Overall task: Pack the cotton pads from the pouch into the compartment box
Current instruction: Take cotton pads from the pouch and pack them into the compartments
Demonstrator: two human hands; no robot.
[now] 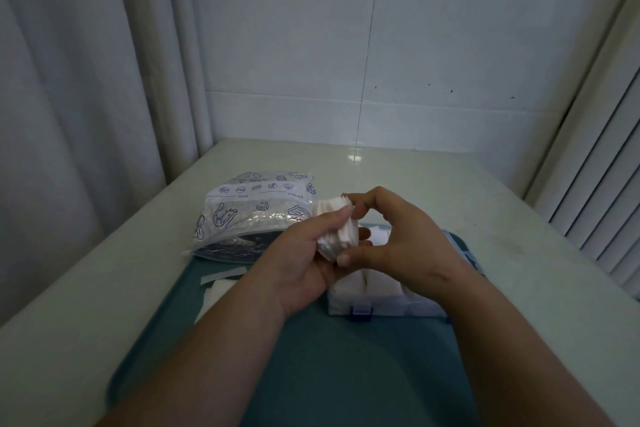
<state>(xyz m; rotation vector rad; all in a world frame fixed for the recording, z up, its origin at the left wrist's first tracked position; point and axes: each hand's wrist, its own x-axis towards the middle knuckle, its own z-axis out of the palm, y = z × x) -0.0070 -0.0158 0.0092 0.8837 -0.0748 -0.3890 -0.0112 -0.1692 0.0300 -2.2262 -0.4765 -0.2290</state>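
A flat teal plastic tray (346, 374) lies on the pale smooth tabletop (450, 184). A printed clear plastic pouch (249, 218) lies at the tray's far left corner, partly on the tabletop. A clear plastic compartment box with blue latch (381, 305) stands on the tray, right of the pouch. The left hand (304, 263) and right hand (405, 239) hold a stack of white square cotton pads (337, 232) above the box's left end. Loose white pads (216, 291) lie across the tray's left edge, before the pouch.
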